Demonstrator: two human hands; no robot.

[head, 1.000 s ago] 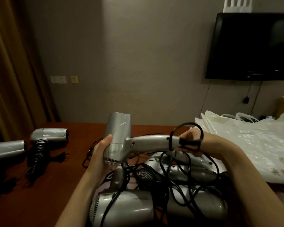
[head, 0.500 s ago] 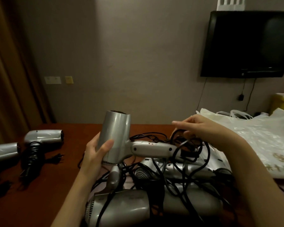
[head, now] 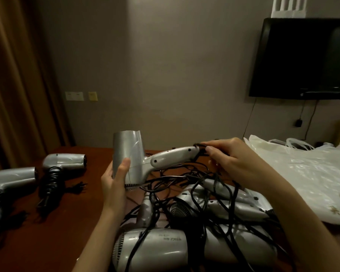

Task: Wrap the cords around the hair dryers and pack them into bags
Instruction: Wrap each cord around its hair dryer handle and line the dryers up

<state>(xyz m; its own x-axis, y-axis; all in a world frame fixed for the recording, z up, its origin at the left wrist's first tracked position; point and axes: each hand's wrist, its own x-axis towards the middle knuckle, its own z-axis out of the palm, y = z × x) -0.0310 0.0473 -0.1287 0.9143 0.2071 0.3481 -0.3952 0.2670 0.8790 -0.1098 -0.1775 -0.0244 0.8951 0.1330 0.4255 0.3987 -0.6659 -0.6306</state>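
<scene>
While the left hand [head: 114, 180] grips the barrel of a silver hair dryer [head: 134, 160] and holds it up above the table [head: 71, 213], the right hand [head: 227, 159] pinches the black cord [head: 199, 149] at the far end of the handle. The dryer's barrel stands nearly upright, and its handle runs out to the right, rising slightly, so the long axis for winding lies left to right between the two hands. The right hand is the nearer one to the cord's root; the loose length drops from there into the tangle below. My guess is that the next loops must travel around that handle, from its tip back toward the barrel.

Beneath the hands lies a heap of unwrapped dryers [head: 185, 250] and cords. The nearest one bears small printed lettering on its body (upside down from here and too faint to read with certainty). Two wrapped dryers [head: 64, 160] lie well apart on the left of the table. A white plastic bag [head: 302, 173] sits to the right, with a gold mark I cannot read.
</scene>
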